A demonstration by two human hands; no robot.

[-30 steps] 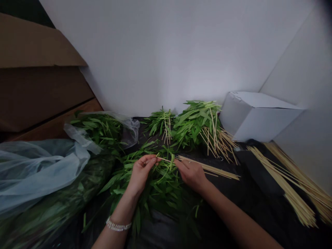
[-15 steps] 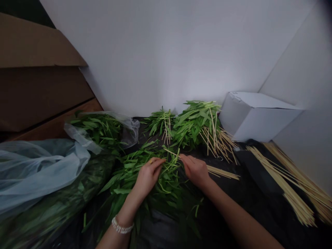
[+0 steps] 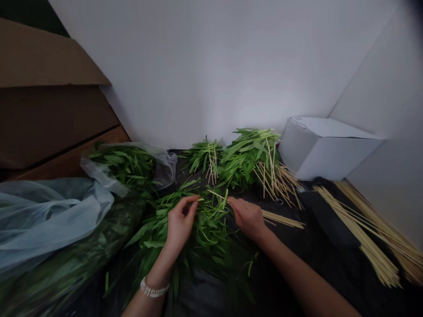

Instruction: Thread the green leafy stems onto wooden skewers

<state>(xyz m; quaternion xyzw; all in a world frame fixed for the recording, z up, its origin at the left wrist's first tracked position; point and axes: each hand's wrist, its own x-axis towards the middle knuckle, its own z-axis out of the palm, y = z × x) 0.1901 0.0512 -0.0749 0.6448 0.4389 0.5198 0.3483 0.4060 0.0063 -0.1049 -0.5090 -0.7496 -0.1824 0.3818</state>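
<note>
My left hand [image 3: 180,222] hovers over a loose heap of green leafy stems [image 3: 201,229] on the black sheet [image 3: 317,259], thumb and fingers curled in a pinch on a stem. My right hand [image 3: 247,216] rests just to the right, fingers closed on a thin bamboo skewer [image 3: 216,194] that points up and left with greens threaded on it. A small bundle of skewers [image 3: 282,219] lies under and beyond the right hand.
Piles of skewered greens [image 3: 254,160] lie at the back by the white wall. A white box [image 3: 325,145] stands at the right, loose skewers [image 3: 370,237] near it. Plastic bags of greens [image 3: 53,220] and brown cardboard [image 3: 49,110] fill the left.
The skewer tip moved from my left fingers up and right with my right hand. My left hand slid right, then drew back and pinched at the leaf heap.
</note>
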